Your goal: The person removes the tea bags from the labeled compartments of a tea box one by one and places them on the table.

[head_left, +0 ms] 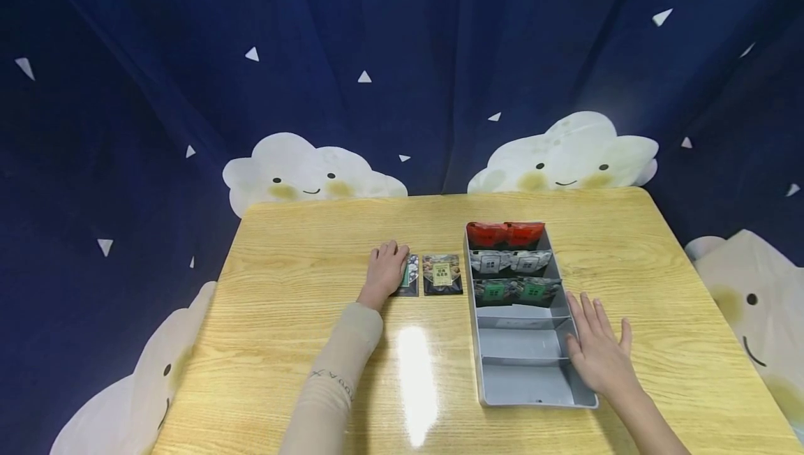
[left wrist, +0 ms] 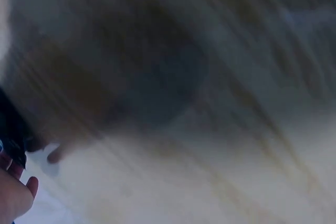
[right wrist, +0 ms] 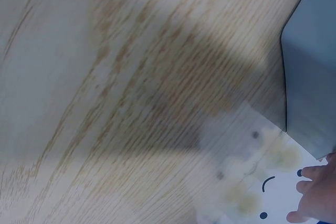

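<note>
My left hand [head_left: 384, 275] lies over the left half of a dark packet with a green label [head_left: 411, 276], its fingers bent at the packet's edge. In the left wrist view the dark packet [left wrist: 11, 129] meets the fingers of that hand. Beside it on the table is another dark packet with a yellow-green label [head_left: 442, 274]. My right hand [head_left: 599, 354], fingers spread, rests against the right wall of a grey divided box [head_left: 526, 391]. Red packets [head_left: 506, 234], silver-and-black packets [head_left: 511, 262] and green-labelled packets [head_left: 515, 292] stand in its three far compartments.
The box's two near compartments show their bare grey floor. Everything sits on a light wooden table [head_left: 295, 259], which has a bright glare patch in front. Behind and at the sides hangs a dark blue curtain [head_left: 314, 36] with clouds and white triangles.
</note>
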`<state>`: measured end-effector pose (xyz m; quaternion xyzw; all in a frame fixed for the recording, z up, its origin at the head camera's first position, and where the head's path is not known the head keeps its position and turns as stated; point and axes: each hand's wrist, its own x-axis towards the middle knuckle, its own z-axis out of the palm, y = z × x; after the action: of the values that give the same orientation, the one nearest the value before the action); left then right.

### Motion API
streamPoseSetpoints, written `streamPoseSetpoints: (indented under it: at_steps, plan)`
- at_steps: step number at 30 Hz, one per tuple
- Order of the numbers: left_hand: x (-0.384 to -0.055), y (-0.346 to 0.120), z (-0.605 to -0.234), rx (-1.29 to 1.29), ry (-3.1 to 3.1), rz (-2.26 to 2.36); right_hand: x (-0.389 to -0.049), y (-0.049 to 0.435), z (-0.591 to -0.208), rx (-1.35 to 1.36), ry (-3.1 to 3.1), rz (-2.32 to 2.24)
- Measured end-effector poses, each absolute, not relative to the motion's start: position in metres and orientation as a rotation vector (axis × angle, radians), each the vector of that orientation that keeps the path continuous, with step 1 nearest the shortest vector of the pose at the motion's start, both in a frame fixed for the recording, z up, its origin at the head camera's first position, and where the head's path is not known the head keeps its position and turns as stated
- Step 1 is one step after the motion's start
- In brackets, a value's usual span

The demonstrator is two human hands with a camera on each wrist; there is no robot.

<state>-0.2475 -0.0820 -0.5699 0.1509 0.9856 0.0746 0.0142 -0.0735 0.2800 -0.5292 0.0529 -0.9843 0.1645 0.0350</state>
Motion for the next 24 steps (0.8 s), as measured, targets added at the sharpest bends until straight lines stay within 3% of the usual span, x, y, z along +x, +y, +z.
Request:
streamPoseSetpoints:
  at_steps: [24]
  plan:
    - [-0.242, -0.074, -0.586, 0.334, 3.107, 0.239, -0.073, 0.279, -0.527, 0.161, -3.026, 0.531]
